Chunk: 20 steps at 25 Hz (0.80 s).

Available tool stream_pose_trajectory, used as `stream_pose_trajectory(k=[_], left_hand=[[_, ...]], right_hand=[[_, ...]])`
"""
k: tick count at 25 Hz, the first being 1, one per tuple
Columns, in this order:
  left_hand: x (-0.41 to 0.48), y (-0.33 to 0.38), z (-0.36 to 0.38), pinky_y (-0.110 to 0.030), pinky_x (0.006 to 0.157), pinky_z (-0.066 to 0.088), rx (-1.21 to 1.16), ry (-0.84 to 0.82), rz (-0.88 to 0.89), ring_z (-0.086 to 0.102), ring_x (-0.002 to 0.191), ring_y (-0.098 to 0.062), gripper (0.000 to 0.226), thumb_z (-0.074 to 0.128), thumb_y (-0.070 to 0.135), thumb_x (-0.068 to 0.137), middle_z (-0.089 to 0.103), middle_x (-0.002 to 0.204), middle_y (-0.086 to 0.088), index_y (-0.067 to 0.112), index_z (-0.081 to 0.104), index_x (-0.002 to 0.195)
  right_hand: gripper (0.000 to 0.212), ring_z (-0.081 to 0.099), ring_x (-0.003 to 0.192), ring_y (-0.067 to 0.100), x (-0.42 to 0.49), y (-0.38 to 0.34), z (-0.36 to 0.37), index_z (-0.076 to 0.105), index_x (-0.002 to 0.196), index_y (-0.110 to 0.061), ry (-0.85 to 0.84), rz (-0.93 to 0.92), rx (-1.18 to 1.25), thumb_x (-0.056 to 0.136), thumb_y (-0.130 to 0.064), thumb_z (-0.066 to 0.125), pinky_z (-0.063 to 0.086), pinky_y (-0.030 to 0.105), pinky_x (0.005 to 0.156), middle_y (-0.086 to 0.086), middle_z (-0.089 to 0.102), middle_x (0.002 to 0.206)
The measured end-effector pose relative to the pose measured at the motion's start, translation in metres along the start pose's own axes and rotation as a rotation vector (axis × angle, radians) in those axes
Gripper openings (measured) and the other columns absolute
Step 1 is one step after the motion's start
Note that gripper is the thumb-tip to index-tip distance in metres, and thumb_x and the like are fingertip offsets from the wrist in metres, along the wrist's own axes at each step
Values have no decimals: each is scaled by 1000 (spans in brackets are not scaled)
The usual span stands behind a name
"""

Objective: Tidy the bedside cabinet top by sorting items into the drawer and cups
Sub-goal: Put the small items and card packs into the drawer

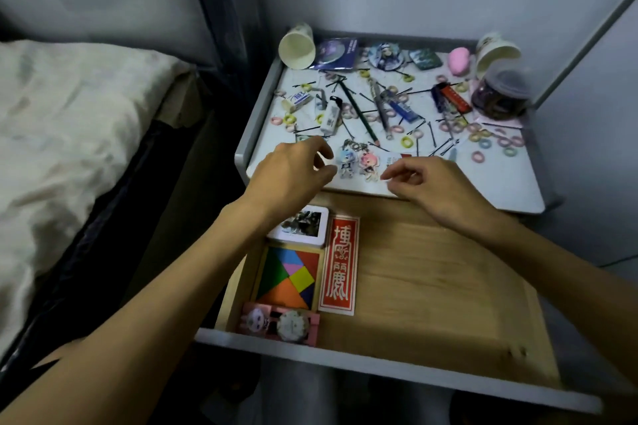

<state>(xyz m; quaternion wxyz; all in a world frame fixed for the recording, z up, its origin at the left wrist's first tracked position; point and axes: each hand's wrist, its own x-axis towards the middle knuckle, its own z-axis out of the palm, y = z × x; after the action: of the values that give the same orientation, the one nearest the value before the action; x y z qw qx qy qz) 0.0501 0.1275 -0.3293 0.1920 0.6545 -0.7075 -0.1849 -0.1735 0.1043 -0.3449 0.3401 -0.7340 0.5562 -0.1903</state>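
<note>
Progress assessment: early stage.

1. The drawer [431, 286] stands open, and most of its wooden floor is bare. Four items line its left side: a pink watch pack [279, 323] at the front edge, then a coloured tangram [288, 278], a red slip [339, 264] and a white tin [303, 226] towards the back.
2. Writing: the red slip carries large white seal-style characters, which are not deciphered here. All other labels are too small to read.
3. The left hand [290, 172] hovers past the back of the drawer. Its grip is loosely curved and empty.
4. The right hand [438, 183] is level with it. Its fingers are curled near a white card [392, 159]. It cannot be told whether this grip holds the card.
5. Two keychain figures [355, 162] lie between the hands, on the table [500, 183] behind the drawer.
6. Remaining work: hair ties, hairpins, a pencil [359, 112], lighters and erasers cover the table.
7. Farthest from the drawer, the left cup [297, 51] shows an empty interior. The contents of the right cup [497, 53] are not visible.
</note>
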Motion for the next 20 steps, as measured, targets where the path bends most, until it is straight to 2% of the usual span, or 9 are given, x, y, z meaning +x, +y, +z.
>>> stream_pose_trajectory(k=[2,7,10,11,13,15,20], left_hand=[[12,10,5,-40,87,51,-11,4,12,62,103,-20,32,60,36,93,66,118,-1,20,60,122],[61,31,14,-36,84,54,-168,72,-36,62,100,-18,30,62,29,92,65,117,-3,17,61,120],[106,39,12,-29,70,51,-221,116,-125,62,94,-20,30,62,22,90,64,113,-3,14,60,119],[126,42,11,-29,70,50,-193,120,-141,62,94,-23,32,61,20,90,64,114,-5,12,58,121],[160,40,10,-34,81,51,-158,127,-177,62,102,-33,38,59,19,90,63,121,-14,8,54,126],[198,37,15,-36,87,47,-149,125,-230,58,109,-37,41,56,19,92,59,125,-20,5,50,129],[258,29,40,-44,108,32,57,53,-299,37,131,-43,54,43,37,100,39,143,-29,2,36,141]], right_hand=[[16,58,74,-3,4,13,-8,73,104,-18,-10,24,-20,88,-15,68,40,4,63,-8,67,87],[15,60,71,-1,25,14,-38,72,103,-19,63,7,9,90,-15,66,42,9,59,-14,65,83],[17,64,81,5,57,14,-64,72,106,-20,165,-10,-32,90,-16,65,49,20,68,-6,70,95],[19,64,86,9,74,17,-73,71,108,-19,197,-7,-53,90,-16,65,51,24,73,-3,70,102],[25,64,94,14,108,21,-82,67,116,-17,227,8,-111,91,-16,64,52,27,78,2,67,116],[30,63,96,18,149,28,-88,62,122,-14,252,29,-169,92,-16,62,50,27,76,6,62,126],[34,57,115,33,231,44,-90,59,126,-11,260,59,-388,93,-14,54,49,40,94,15,57,131]])
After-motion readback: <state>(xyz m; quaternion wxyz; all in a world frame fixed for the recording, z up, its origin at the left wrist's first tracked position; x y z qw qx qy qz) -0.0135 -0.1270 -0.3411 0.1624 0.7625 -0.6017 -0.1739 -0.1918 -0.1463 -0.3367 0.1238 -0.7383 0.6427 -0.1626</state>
